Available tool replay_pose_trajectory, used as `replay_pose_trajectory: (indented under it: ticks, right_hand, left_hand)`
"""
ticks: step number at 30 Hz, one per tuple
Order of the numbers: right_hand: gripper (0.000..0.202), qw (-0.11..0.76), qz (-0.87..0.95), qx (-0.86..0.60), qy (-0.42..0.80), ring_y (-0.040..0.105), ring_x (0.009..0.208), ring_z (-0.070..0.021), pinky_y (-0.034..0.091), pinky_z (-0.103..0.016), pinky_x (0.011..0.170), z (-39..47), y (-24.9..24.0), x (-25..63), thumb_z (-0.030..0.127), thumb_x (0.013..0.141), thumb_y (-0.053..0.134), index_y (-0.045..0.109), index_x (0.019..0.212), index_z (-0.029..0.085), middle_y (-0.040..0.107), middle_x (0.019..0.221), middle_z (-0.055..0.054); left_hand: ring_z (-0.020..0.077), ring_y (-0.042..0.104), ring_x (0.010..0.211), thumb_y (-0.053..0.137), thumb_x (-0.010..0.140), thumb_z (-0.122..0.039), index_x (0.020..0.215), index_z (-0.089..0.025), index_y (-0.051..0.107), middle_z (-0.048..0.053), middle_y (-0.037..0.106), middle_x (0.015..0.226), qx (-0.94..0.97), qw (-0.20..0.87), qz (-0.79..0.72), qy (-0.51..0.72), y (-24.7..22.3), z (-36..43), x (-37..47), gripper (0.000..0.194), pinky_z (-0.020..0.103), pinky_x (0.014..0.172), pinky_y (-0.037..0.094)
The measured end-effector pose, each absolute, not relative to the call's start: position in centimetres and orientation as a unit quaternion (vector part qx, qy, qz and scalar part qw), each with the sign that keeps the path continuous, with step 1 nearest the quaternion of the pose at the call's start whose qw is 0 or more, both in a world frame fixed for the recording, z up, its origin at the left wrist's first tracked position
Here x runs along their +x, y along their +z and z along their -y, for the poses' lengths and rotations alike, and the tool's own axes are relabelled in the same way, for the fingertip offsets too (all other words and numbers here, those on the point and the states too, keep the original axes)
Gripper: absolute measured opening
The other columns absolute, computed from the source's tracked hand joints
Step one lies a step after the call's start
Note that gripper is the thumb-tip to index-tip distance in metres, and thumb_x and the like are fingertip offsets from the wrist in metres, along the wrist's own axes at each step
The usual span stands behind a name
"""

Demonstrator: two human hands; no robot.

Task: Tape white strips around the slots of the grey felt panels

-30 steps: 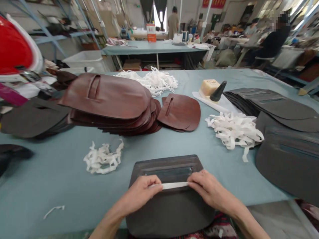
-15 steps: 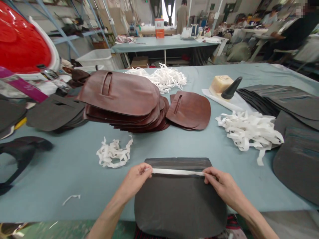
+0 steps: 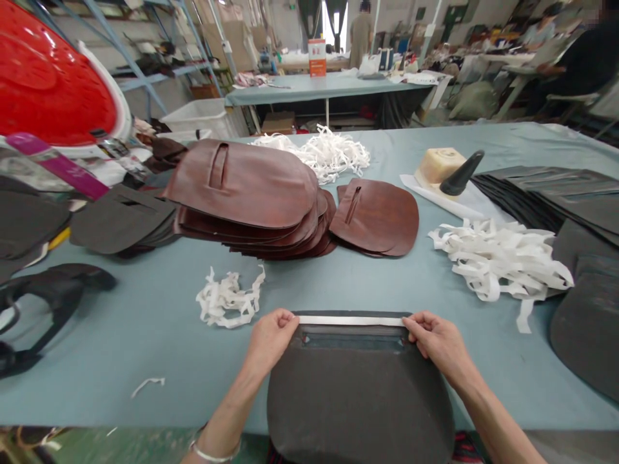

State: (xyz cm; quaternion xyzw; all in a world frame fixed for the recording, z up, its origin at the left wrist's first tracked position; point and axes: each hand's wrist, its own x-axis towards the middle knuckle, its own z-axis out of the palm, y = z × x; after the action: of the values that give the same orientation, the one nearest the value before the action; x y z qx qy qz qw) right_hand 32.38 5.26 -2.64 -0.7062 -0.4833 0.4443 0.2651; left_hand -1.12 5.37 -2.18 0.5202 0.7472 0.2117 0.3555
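Note:
A narrow white tape strip (image 3: 351, 321) stretches straight along the top edge of a dark grey leather-like panel (image 3: 360, 393). My left hand (image 3: 271, 335) pinches the strip's left end, and my right hand (image 3: 435, 335) pinches its right end. Just below the strip, a long slot (image 3: 355, 341) runs across the panel. The panel's rounded lower part hangs past the front edge of the table. A small heap of white strips (image 3: 229, 298) lies beyond my left hand, and a larger heap of white strips (image 3: 503, 258) beyond my right.
Brown leather panels (image 3: 246, 187) are stacked mid-table, beside a smaller brown pile (image 3: 380, 216). A yellowish block (image 3: 438, 166) and a black horn-shaped tool (image 3: 461, 174) sit on white sheets. Dark panels (image 3: 570, 193) lie at right, others (image 3: 120, 219) at left. People are in the background.
Both hands have moved the white strip away from me, from over the slot to the panel's top edge, uncovering the slot. The view has shifted slightly left.

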Motion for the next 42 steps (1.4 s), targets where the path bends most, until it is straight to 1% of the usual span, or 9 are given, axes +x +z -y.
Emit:
replay_pose_trajectory:
  ticks: [7,14,19,29,31,34,38,40,42]
  right_hand:
    - [0.030,0.283,0.474,-0.699,0.455,0.041,0.035,-0.0072,0.028,-0.021,0.037,-5.5,-2.4,32.1,0.047,0.078,0.053,0.054,0.071,0.018,0.055,0.053,0.004]
    - [0.022,0.292,0.456,-0.710,0.449,0.040,0.031,-0.0059,0.026,-0.018,0.034,-5.7,-2.4,31.8,0.039,0.078,0.051,0.051,0.070,0.019,0.053,0.050,0.006]
    - [0.017,0.288,0.458,-0.728,0.421,0.041,0.030,-0.0057,0.027,-0.018,0.033,-5.8,-2.6,31.6,0.033,0.077,0.049,0.051,0.067,0.019,0.053,0.049,0.006]
    - [0.016,0.252,0.486,-0.744,0.384,0.044,0.034,-0.0077,0.029,-0.019,0.040,-5.9,-2.4,31.4,0.032,0.077,0.049,0.051,0.066,0.020,0.054,0.049,0.005]
    - [0.014,0.242,0.507,-0.752,0.345,0.045,0.038,-0.0092,0.029,-0.020,0.042,-5.9,-2.5,31.6,0.032,0.076,0.050,0.049,0.069,0.021,0.053,0.050,0.005]
    - [0.009,0.225,0.553,-0.760,0.257,0.049,0.047,-0.0118,0.031,-0.022,0.048,-5.8,-2.4,32.0,0.029,0.074,0.052,0.048,0.079,0.021,0.052,0.053,0.006]
    - [0.015,0.192,0.605,-0.756,0.160,0.048,0.050,-0.0138,0.034,-0.025,0.053,-5.1,-1.4,30.8,0.021,0.079,0.047,0.053,0.092,0.019,0.052,0.057,0.004]
    - [0.023,0.197,0.688,-0.690,0.109,0.054,0.063,-0.0163,0.039,-0.028,0.061,-4.6,-0.9,29.0,0.018,0.085,0.042,0.058,0.101,0.018,0.059,0.073,-0.002]
    - [0.030,0.194,0.792,-0.574,0.076,0.056,0.085,-0.0204,0.042,-0.032,0.076,-4.2,-0.7,27.0,0.015,0.088,0.040,0.059,0.111,0.020,0.061,0.096,-0.009]
  left_hand:
    - [0.0116,0.047,0.047,0.051,0.075,-0.047,0.069,-0.019,0.059,-0.004,0.054,0.052,0.516,0.361,-0.753,0.190,-2.1,-5.6,-1.1,0.030,0.022,0.051,0.032]
    - [0.0143,0.049,0.047,0.049,0.075,-0.054,0.072,-0.020,0.058,-0.005,0.051,0.047,0.528,0.357,-0.759,0.132,-2.1,-5.9,-1.2,0.035,0.024,0.053,0.032]
    - [0.0161,0.050,0.048,0.047,0.076,-0.054,0.073,-0.021,0.058,-0.005,0.051,0.045,0.534,0.352,-0.761,0.114,-1.9,-6.0,-1.0,0.034,0.025,0.054,0.031]
    - [0.0167,0.053,0.052,0.048,0.078,-0.050,0.070,-0.022,0.056,-0.004,0.055,0.052,0.534,0.318,-0.776,0.110,-1.8,-5.7,-0.3,0.030,0.027,0.057,0.033]
    - [0.0166,0.054,0.055,0.050,0.077,-0.047,0.072,-0.022,0.054,-0.004,0.056,0.055,0.536,0.291,-0.782,0.126,-2.1,-5.6,-0.4,0.026,0.027,0.058,0.034]
    - [0.0166,0.057,0.060,0.050,0.078,-0.039,0.084,-0.021,0.052,-0.003,0.058,0.064,0.528,0.251,-0.792,0.178,-2.4,-5.4,-0.6,0.019,0.027,0.061,0.038]
    - [0.0191,0.059,0.071,0.040,0.087,-0.031,0.106,-0.017,0.049,0.004,0.061,0.080,0.556,0.169,-0.782,0.226,-1.8,-4.2,1.1,0.025,0.032,0.069,0.044]
    - [0.0226,0.059,0.089,0.039,0.090,-0.029,0.114,-0.017,0.049,0.010,0.061,0.097,0.639,0.105,-0.721,0.244,-1.5,-3.2,3.2,0.029,0.038,0.080,0.045]
    - [0.0269,0.053,0.109,0.045,0.089,-0.029,0.122,-0.020,0.049,0.012,0.058,0.117,0.737,0.070,-0.628,0.238,-1.6,-2.0,5.2,0.034,0.045,0.091,0.043]
